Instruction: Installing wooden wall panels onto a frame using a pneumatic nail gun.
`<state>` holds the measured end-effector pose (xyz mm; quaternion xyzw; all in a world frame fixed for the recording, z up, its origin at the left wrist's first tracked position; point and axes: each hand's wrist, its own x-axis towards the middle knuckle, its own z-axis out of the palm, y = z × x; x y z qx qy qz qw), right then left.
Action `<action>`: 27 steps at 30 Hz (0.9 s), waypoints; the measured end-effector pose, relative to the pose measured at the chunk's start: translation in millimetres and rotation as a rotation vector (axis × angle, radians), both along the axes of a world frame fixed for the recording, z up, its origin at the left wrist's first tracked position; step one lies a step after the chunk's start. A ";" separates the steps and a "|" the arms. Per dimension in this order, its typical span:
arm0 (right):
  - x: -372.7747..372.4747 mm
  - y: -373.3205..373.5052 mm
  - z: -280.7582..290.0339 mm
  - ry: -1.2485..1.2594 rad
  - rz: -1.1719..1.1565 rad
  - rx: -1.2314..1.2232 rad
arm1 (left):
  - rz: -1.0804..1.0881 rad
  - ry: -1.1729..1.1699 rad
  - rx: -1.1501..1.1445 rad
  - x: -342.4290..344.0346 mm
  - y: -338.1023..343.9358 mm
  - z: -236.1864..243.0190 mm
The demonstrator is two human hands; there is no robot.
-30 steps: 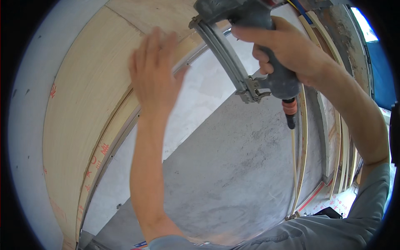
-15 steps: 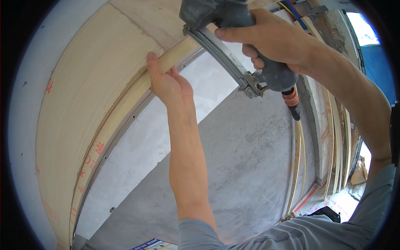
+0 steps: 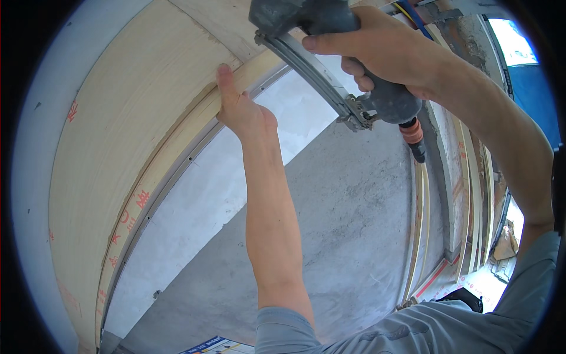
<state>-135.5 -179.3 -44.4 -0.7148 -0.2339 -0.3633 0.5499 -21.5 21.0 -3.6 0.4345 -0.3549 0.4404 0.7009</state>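
My left hand (image 3: 246,112) is closed round a pale wooden batten (image 3: 154,171), thumb on the near face and the other fingers mostly hidden behind it. The batten runs along the edge of a light plywood panel (image 3: 135,109). In my right hand (image 3: 392,50) is a dark grey nail gun (image 3: 303,68), gripped by its handle. Its long metal magazine slants down to the right. The tool's head is near the batten's upper end, partly cut off by the top edge, so contact cannot be made out. An orange and black hose coupling (image 3: 411,133) hangs from the handle's base.
A thin metal channel (image 3: 190,159) follows the batten. Beyond it is a grey wall (image 3: 342,218) with a white upper band (image 3: 183,206). Several wooden strips (image 3: 471,200) stand at the right, near yellow and blue pipes (image 3: 415,17). A printed blue and white sheet (image 3: 215,347) shows at the bottom.
My left hand has shifted slightly up and right along the batten. The nail gun has risen a little in my right hand.
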 end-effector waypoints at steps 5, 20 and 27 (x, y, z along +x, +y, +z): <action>8.3 3.7 0.4 0.074 0.022 0.025 | -0.090 0.027 0.016 -7.6 -8.5 -4.9; -10.3 22.8 5.3 0.033 0.023 -0.038 | -0.092 0.091 -0.162 -26.3 18.3 -5.3; -6.1 25.8 1.9 0.042 0.053 0.022 | -0.159 -0.094 -0.070 -26.0 19.8 -0.5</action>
